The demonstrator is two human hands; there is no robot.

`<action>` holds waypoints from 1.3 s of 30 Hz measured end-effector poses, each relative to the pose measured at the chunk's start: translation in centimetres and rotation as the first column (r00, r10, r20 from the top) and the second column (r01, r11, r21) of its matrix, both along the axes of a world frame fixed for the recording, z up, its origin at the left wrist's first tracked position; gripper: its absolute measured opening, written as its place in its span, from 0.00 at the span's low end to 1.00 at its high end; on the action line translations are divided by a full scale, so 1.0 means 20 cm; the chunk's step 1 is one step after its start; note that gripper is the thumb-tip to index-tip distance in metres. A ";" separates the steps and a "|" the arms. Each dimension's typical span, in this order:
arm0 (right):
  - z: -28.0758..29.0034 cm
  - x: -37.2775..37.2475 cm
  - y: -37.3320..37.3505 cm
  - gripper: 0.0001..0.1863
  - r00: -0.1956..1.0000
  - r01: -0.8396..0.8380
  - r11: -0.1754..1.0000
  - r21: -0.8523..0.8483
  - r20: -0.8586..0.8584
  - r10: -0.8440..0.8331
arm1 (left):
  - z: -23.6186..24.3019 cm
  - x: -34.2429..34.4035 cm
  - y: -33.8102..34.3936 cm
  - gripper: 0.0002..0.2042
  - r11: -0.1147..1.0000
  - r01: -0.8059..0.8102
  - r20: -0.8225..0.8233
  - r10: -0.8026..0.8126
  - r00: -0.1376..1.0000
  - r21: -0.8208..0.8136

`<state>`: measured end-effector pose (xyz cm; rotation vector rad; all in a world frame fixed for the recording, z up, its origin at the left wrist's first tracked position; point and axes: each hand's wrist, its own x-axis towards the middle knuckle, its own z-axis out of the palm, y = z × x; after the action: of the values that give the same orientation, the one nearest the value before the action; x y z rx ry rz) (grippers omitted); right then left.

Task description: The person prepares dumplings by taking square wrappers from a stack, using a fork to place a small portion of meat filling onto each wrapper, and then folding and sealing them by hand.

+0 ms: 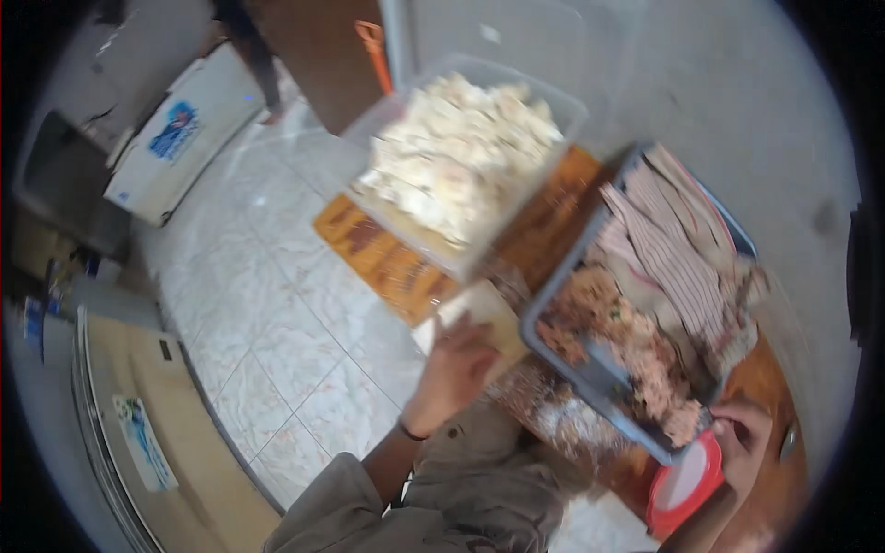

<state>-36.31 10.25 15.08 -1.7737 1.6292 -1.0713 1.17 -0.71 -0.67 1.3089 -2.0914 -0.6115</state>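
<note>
One pale, smooth wrapper stack (502,339), square-cornered, lies at the centre of the wooden worktop (369,244), the left hand (452,361) on it with fingers loosely spread. At its 12 o'clock, one translucent plastic tub (505,219) holds crinkled white pieces (461,147), too many to count; at 3, one grey tray (583,394) bears coarse pink mince (636,346) and a striped cloth (678,263). At 4, the right hand (740,438) curls beside one red-rimmed dish (657,507); I cannot tell what it pinches.

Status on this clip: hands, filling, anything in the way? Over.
Left hand on pale square slab. Right hand by red-rimmed dish, contact unclear. Pinkish filling in blue-grey tray; striped cloth partly over it.
</note>
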 end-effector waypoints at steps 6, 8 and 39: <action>-0.11 -0.15 0.07 0.11 0.988 0.044 0.994 -0.096 0.151 -0.029 | -0.03 0.01 0.00 0.06 0.998 -0.029 -0.051 0.032 0.998 0.058; -0.13 -0.18 0.07 0.11 0.981 0.034 0.992 -0.121 0.194 -0.010 | -0.02 0.02 -0.01 0.07 0.997 -0.027 -0.083 0.033 0.996 0.074; -0.09 0.24 -0.03 0.06 0.850 0.247 0.966 0.070 -0.495 -0.181 | -0.03 -0.09 -0.05 0.04 0.997 0.068 0.008 -0.068 0.998 0.030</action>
<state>-31.44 9.59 13.22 -1.9046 2.1880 -0.6040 -0.59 -1.65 -1.26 1.2630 -2.1489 -0.6692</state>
